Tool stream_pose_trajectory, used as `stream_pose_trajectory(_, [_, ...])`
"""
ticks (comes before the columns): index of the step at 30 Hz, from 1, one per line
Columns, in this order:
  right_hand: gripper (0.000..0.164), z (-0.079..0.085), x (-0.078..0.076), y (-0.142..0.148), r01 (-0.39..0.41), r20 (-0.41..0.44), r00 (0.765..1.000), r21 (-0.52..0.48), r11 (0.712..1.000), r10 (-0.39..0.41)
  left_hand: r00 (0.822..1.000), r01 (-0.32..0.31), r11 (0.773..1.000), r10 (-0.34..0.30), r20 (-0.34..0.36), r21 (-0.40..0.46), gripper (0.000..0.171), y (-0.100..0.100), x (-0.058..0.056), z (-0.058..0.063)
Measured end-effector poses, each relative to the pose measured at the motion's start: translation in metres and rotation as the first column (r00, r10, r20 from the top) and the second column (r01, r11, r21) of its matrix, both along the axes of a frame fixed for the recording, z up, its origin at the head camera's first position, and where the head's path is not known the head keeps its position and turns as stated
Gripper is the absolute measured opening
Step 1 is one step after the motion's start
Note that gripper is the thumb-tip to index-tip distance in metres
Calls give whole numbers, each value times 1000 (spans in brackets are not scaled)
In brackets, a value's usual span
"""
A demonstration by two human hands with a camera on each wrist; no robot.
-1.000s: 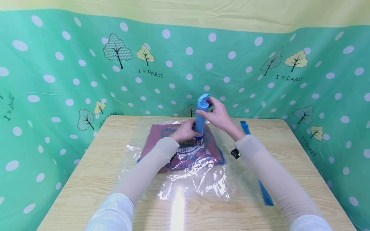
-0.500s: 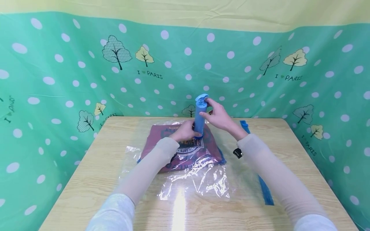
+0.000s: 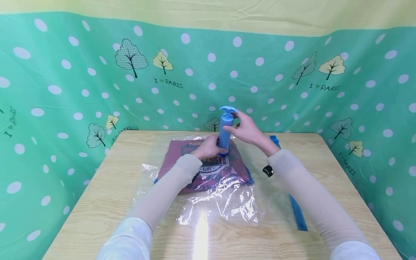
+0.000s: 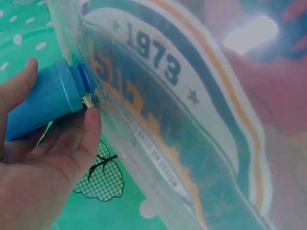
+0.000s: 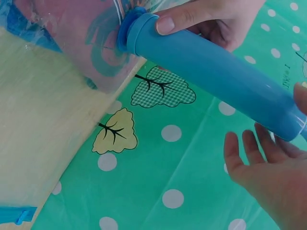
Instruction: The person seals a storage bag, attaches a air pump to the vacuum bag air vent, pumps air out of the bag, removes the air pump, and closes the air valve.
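A blue hand pump (image 3: 225, 133) stands upright on a clear plastic storage bag (image 3: 224, 207), with a folded maroon printed shirt (image 3: 173, 155) inside. My left hand (image 3: 208, 147) grips the pump low down, thumb and fingers on either side of its base collar (image 4: 69, 86). In the right wrist view, the pump's round blue foot (image 5: 125, 31) sits against the bag film. Up at the top, my right hand (image 3: 246, 129) has its thumb on the barrel and its fingers around by the curved handle (image 3: 228, 108); its lower fingers (image 5: 233, 153) spread loosely.
A blue zip strip (image 3: 298, 215) with a small slider (image 3: 274, 138) runs along the right side, partly under my right arm. Everything lies on a wooden table (image 3: 91, 216). Behind it hangs a green dotted curtain (image 3: 208, 79).
The pump's handle has turned and now shows its curved crosspiece side-on. My right fingers have shifted slightly at the top; the left hand stays at the base.
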State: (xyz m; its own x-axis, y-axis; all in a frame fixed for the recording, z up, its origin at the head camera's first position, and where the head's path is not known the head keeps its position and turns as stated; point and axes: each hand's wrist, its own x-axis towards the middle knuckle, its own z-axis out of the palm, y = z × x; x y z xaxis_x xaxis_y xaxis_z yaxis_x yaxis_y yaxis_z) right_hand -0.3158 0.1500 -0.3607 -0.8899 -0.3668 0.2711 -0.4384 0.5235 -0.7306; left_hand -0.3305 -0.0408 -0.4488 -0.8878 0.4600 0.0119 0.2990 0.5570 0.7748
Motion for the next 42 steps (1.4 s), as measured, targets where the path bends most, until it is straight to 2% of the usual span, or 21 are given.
stream_pose_trajectory(3, [65,2,0,1,-22,28,999,-27,999,23,1000,-11,1000,11,17,10,62,0,1,3])
stream_pose_trajectory(6, [61,0,-2,0,-18,4,1000,-29,999,18,1000,-13,1000,12,25,12,63,-1,2,4])
stream_pose_trajectory(10, [57,-4,-3,-2,28,-49,998,-19,999,-29,1000,0,1000,0,20,16,62,-1,2,3])
stream_pose_trajectory(16, [57,-5,-2,-7,80,-56,995,-33,996,-82,1000,19,1000,-19,4,17,62,-2,1,2])
stream_pose_trajectory(26, [64,-1,1,-6,-31,-18,999,-55,998,30,1000,21,1000,-20,-5,10,61,-3,-1,-1])
stream_pose_trajectory(31, [59,-3,1,-8,21,-40,999,-76,997,-24,1000,17,1000,-17,5,4,61,-3,-1,0])
stream_pose_trajectory(37, [60,-8,0,-15,100,-111,988,-64,993,-106,1000,21,1000,-21,3,-11,62,-3,-1,0])
stream_pose_trajectory(42, [64,-4,3,-14,75,-93,993,-35,997,-78,1000,29,1000,-29,-6,-2,61,-3,1,2])
